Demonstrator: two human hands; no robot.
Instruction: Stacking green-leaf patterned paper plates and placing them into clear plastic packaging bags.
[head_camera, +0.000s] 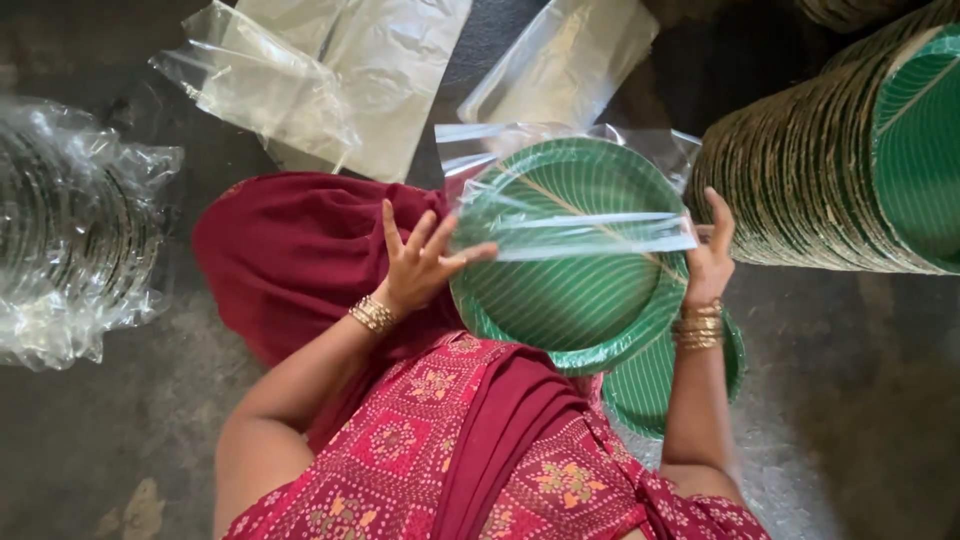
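A stack of green leaf-patterned paper plates (575, 290) rests in my lap, its upper half inside a clear plastic bag (570, 185). My left hand (420, 262) has its fingers spread and pinches the bag's left edge with the thumb. My right hand (712, 255) grips the bag's right edge and the plates' rim. More green plates (650, 385) lie beneath the stack. Gold bangles are on both wrists.
A long roll of stacked green plates (850, 170) lies on its side at the right. Empty clear bags (330, 80) lie on the floor ahead. A bagged stack of plates (70, 230) sits at the left. Red cloth (290, 250) covers my knee.
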